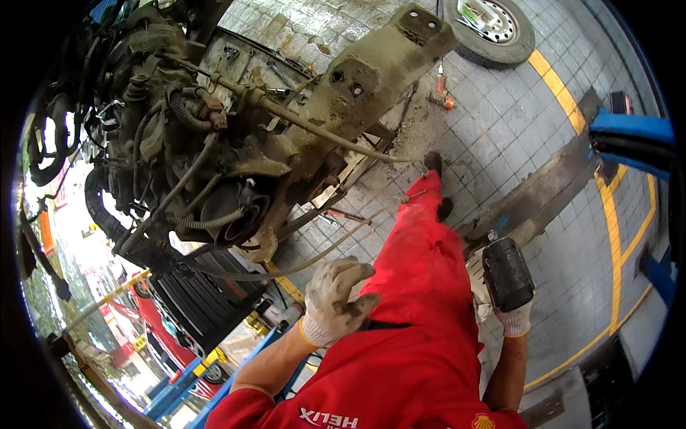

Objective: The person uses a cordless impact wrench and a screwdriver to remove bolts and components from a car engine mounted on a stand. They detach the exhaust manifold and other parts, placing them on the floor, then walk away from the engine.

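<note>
My right hand [513, 318], in a pale knit glove, grips a black impact wrench [507, 274] at my right side. The wrench's short metal drive points away from me, and its handle is hidden under the body and glove. My left hand [336, 300] is in front of my red overalls, in a similar glove with grey palm and dark stains. Its fingers are loosely bent and apart, with nothing in them. Just beyond it runs a thin hose or cable [307, 266]. A grimy engine and gearbox assembly [193, 143] with several ribbed hoses fills the left side.
A dirty metal beam [379, 71] sticks out from the assembly. An orange air tool [441, 91] and a wheel [493, 32] lie on the tiled floor ahead. Hand tools [275, 71] lie beyond the engine. A blue lift arm [632, 132] stands at right, a black ribbed chest [204, 293] at left.
</note>
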Demonstrator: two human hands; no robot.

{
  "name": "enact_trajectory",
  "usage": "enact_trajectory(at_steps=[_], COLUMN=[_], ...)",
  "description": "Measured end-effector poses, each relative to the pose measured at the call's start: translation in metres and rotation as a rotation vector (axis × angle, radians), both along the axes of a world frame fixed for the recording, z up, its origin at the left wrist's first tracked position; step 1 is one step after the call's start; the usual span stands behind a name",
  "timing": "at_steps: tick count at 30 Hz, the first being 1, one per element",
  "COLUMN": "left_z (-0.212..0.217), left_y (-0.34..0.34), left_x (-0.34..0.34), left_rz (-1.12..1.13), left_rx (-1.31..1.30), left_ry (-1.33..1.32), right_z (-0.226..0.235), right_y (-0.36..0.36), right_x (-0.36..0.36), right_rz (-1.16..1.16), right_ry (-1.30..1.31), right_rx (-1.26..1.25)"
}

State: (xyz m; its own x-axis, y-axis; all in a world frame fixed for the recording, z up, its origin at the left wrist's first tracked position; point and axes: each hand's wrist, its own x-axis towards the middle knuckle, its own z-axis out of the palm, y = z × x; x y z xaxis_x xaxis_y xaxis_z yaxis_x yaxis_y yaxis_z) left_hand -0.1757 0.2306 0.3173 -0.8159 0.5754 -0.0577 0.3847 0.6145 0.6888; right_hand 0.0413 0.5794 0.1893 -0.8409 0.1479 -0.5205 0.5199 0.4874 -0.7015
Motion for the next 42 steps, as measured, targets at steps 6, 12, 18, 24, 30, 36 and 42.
enact_trajectory(at_steps=[6, 12, 18, 24, 30, 36, 42], left_z=[-0.009, 0.003, -0.027, -0.051, -0.079, -0.1, -0.151], left_y=[0.066, 0.137, 0.14, 0.116, 0.088, 0.076, 0.049], left_x=[-0.07, -0.193, -0.308, -0.366, -0.384, -0.391, -0.404], left_rz=[0.193, 0.407, 0.801, 0.989, 1.225, 1.266, 1.318], left_rx=[0.086, 0.055, -0.559, -0.692, -0.712, -0.759, -0.905], left_ry=[0.015, 0.399, -0.071, -0.409, -0.551, -0.404, -0.388], right_z=[0.028, 0.041, 0.03, -0.036, -0.084, -0.074, -0.014], right_y=[0.049, 0.089, 0.114, 0.15, 0.201, 0.241, 0.249], right_x=[-0.098, -0.198, -0.283, -0.308, -0.308, -0.322, -0.357], right_rz=[-0.066, 0.345, 0.523, 0.438, 0.602, 0.451, 0.548], right_ry=[0.013, 0.287, 0.373, 0.02, 0.076, 0.071, 0.096], right_rx=[0.019, 0.369, 0.274, -0.085, 0.086, -0.019, -0.04])
